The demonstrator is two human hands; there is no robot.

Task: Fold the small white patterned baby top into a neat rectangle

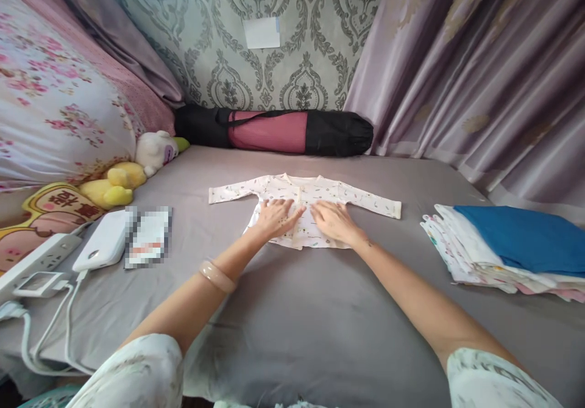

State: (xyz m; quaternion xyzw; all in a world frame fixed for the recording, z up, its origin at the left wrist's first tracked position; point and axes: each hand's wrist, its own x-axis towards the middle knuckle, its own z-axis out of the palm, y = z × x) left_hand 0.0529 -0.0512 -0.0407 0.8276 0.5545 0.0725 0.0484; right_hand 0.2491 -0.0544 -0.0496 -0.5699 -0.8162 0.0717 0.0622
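Observation:
A small white baby shirt with a fine scattered print lies spread front side up on the grey sheet, both long sleeves stretched out sideways. My left hand rests flat on the left half of its front, fingers apart. On the right half lies my right hand, also flat with the fingers spread. Between the two hands runs the shirt's front opening. Parts of the shirt's body are hidden under my palms. A pale bangle circles my left wrist.
Folded clothes with a blue piece on top are stacked at the right. A black and pink rolled-mat bag lies along the wall. At the left are plush toys, a white power bank, a power strip and cables.

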